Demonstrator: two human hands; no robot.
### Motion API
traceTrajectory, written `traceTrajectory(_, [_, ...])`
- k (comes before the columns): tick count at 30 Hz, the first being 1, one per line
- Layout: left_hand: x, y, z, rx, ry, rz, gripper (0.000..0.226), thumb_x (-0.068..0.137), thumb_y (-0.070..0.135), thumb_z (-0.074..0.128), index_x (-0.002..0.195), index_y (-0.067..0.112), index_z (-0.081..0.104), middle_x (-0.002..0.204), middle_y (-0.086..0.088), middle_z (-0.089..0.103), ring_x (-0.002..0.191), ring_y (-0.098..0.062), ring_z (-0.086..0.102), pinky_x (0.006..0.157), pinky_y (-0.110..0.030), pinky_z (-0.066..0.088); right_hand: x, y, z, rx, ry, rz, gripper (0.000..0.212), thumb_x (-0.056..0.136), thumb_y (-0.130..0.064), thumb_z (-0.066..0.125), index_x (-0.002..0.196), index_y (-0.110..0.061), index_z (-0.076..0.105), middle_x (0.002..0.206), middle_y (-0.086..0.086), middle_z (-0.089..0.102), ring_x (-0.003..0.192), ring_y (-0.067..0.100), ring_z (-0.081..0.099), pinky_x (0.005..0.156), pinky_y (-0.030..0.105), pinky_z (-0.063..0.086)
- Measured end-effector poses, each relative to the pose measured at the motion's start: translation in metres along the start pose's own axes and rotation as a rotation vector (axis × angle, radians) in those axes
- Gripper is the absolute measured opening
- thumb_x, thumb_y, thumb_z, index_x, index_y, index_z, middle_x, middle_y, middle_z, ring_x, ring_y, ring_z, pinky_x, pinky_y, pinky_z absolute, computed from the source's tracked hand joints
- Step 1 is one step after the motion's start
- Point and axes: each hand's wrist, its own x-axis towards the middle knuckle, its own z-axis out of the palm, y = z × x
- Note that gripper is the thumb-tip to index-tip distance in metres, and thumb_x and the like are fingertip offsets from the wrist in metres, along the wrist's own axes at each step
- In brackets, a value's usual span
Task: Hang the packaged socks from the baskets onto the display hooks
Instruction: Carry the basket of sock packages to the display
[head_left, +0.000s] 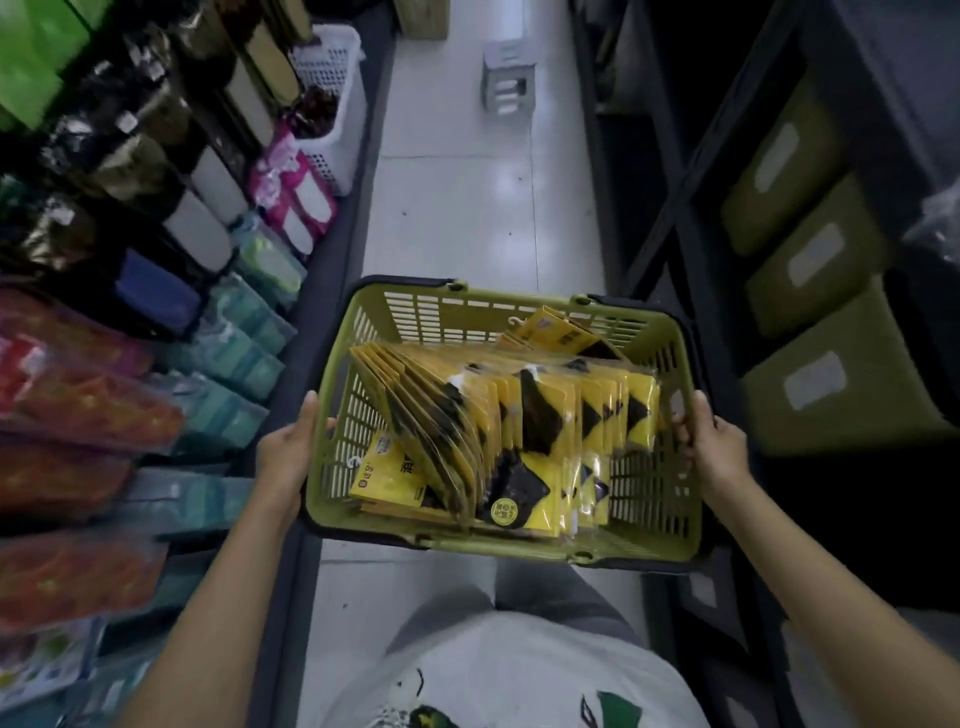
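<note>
A green plastic basket (483, 306) with dark handles is held above the aisle floor in front of me. Inside it stand several yellow-and-black sock packages (524, 415), leaning in a fanned row, with more lying flat beneath. My left hand (288, 447) grips the basket's left rim, thumb on top. My right hand (714, 441) grips the right rim the same way. The display rack on the left carries hanging packaged goods (104, 405); its hooks are hidden behind them.
A white perforated basket (337, 104) stands on the floor at the far left by the rack. A small grey stool (506, 83) sits farther down the aisle. Dark shelving with olive-green storage bins (826, 374) lines the right side.
</note>
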Motion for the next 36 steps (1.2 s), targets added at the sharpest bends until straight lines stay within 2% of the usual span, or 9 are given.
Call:
traceTrajectory(5, [0.081,0.091,0.047,-0.046,0.046,-0.037,0.052,0.083,0.067,0.050,0.077,0.020,0.073,0.071,0.002,0.069,0.066,-0.012,0.064,0.056,-0.027,0.046,0.101,-0.108,0.053,-0.029,-0.039,-0.011,0.039,0.095,-0.045,0.048,0.071,-0.016,0.059,0.061,0.000,0.051,0.050,0.012,0.045,0.050,0.026,0.036])
traceTrajectory(11, [0.218,0.196,0.097,-0.060,0.018,-0.060,0.051,0.084,0.066,0.049,0.076,0.021,0.072,0.075,-0.003,0.071,0.068,-0.015,0.066,0.057,-0.027,0.048,0.229,-0.212,0.144,-0.044,-0.044,-0.044,0.041,0.096,-0.044,0.047,0.071,-0.014,0.059,0.061,0.002,0.049,0.050,0.012,0.044,0.048,0.025,0.035])
traceTrajectory(13, [0.271,0.237,0.113,-0.046,0.007,-0.053,0.051,0.083,0.067,0.049,0.074,0.023,0.072,0.080,-0.005,0.072,0.073,-0.018,0.066,0.064,-0.031,0.051,0.267,-0.242,0.177,-0.052,0.002,-0.041,0.042,0.096,-0.044,0.047,0.069,-0.014,0.059,0.060,0.002,0.048,0.050,0.013,0.043,0.048,0.026,0.035])
traceTrajectory(16, [0.336,0.302,0.132,-0.027,-0.008,-0.040,0.051,0.081,0.069,0.049,0.072,0.025,0.072,0.091,-0.009,0.072,0.088,-0.025,0.066,0.085,-0.042,0.053,0.317,-0.295,0.216,-0.035,0.013,-0.038,0.043,0.096,-0.045,0.047,0.068,-0.014,0.059,0.059,0.002,0.048,0.049,0.014,0.042,0.048,0.025,0.033])
traceTrajectory(18, [0.375,0.346,0.145,-0.009,-0.023,-0.026,0.051,0.080,0.071,0.049,0.072,0.026,0.072,0.095,-0.010,0.072,0.093,-0.028,0.066,0.090,-0.047,0.051,0.349,-0.330,0.237,-0.022,0.039,-0.025,0.043,0.095,-0.046,0.047,0.069,-0.014,0.059,0.059,0.001,0.048,0.049,0.013,0.042,0.048,0.025,0.033])
traceTrajectory(22, [0.448,0.427,0.182,0.001,-0.037,-0.007,0.053,0.077,0.073,0.050,0.069,0.026,0.073,0.088,-0.007,0.073,0.086,-0.024,0.068,0.084,-0.041,0.054,0.419,-0.395,0.273,-0.014,0.062,-0.029,0.043,0.095,-0.047,0.047,0.069,-0.015,0.060,0.060,0.000,0.049,0.050,0.011,0.043,0.048,0.024,0.035])
traceTrajectory(27, [0.540,0.508,0.246,-0.010,-0.037,-0.014,0.052,0.078,0.072,0.051,0.070,0.025,0.073,0.096,-0.010,0.072,0.096,-0.029,0.066,0.092,-0.048,0.050,0.529,-0.468,0.318,-0.039,0.043,-0.041,0.044,0.095,-0.048,0.047,0.070,-0.014,0.060,0.059,0.000,0.049,0.051,0.012,0.044,0.049,0.025,0.036])
traceTrajectory(32, [0.611,0.583,0.303,-0.050,0.014,-0.074,0.053,0.081,0.070,0.048,0.081,0.023,0.073,0.105,-0.010,0.071,0.101,-0.026,0.064,0.097,-0.048,0.048,0.639,-0.558,0.362,-0.100,0.007,-0.034,0.044,0.094,-0.049,0.048,0.069,-0.015,0.061,0.059,0.000,0.051,0.051,0.012,0.045,0.050,0.025,0.036])
traceTrajectory(36, [0.663,0.640,0.333,-0.094,0.039,-0.099,0.053,0.082,0.068,0.051,0.079,0.020,0.074,0.096,-0.009,0.072,0.091,-0.025,0.067,0.084,-0.040,0.054,0.713,-0.634,0.399,-0.129,-0.020,-0.045,0.044,0.093,-0.049,0.049,0.068,-0.015,0.061,0.058,0.000,0.051,0.050,0.012,0.045,0.049,0.025,0.036])
